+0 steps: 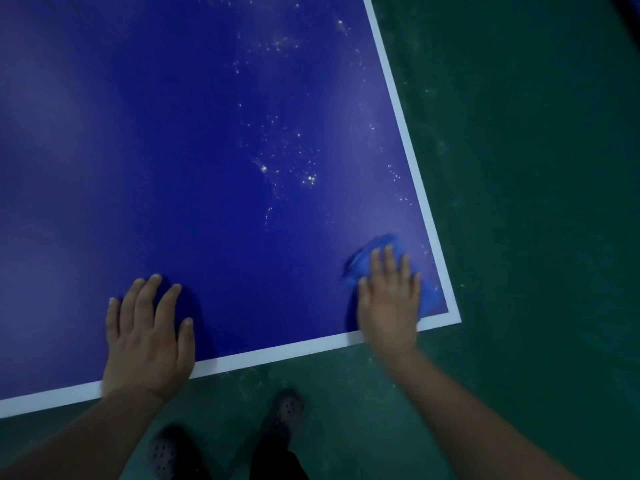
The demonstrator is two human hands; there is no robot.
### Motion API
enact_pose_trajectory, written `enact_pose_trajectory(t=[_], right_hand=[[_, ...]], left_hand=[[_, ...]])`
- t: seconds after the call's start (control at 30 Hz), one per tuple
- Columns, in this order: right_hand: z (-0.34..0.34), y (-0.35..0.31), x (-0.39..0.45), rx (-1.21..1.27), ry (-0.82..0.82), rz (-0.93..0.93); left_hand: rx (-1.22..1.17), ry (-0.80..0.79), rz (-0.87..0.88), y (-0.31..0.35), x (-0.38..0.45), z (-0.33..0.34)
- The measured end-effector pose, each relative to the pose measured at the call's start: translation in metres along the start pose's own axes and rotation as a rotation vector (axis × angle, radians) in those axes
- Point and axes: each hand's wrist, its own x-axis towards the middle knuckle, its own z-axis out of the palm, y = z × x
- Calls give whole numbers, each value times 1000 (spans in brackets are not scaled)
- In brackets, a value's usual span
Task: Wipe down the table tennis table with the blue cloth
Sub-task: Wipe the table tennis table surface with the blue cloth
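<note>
The blue table tennis table (pixel 173 150) with white edge lines fills most of the view, its near right corner at the lower right. A blue cloth (pixel 367 258) lies bunched on the surface close to that corner. My right hand (pixel 389 299) presses flat on the cloth with fingers straight and spread; part of the cloth shows beyond the fingertips and to the right. My left hand (pixel 149 334) rests flat on the table by the near edge, fingers spread, holding nothing. White specks and dust (pixel 294 168) are scattered over the surface above the cloth.
A green floor (pixel 536 202) lies to the right of the table and below its near edge. My two dark shoes (pixel 287 414) stand on the floor just below the edge, between my arms.
</note>
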Motion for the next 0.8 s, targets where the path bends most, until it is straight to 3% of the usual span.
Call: enact_pose_trajectory(t=[0.07, 0.13, 0.2, 0.3, 0.37, 0.53, 0.7, 0.8], right_hand=[[3, -12, -33, -14, -75, -300], [0, 1, -10, 4, -92, -432], [-3, 19, 34, -23, -50, -281], [-11, 39, 77, 36, -80, 108], [-8, 30, 55, 66, -38, 178], [2, 14, -50, 41, -64, -6], [0, 12, -3, 47, -35, -37], [-1, 22, 4, 90, 17, -208]], left_hand=[[-3, -1, -6, 0, 1, 0], [-10, 3, -7, 0, 2, 0], [-8, -2, -4, 1, 3, 0], [-3, -14, -5, 0, 1, 1], [7, -17, -3, -1, 1, 1], [4, -9, 3, -1, 3, 0], [6, -7, 2, -1, 3, 0], [7, -5, 2, 0, 2, 0]])
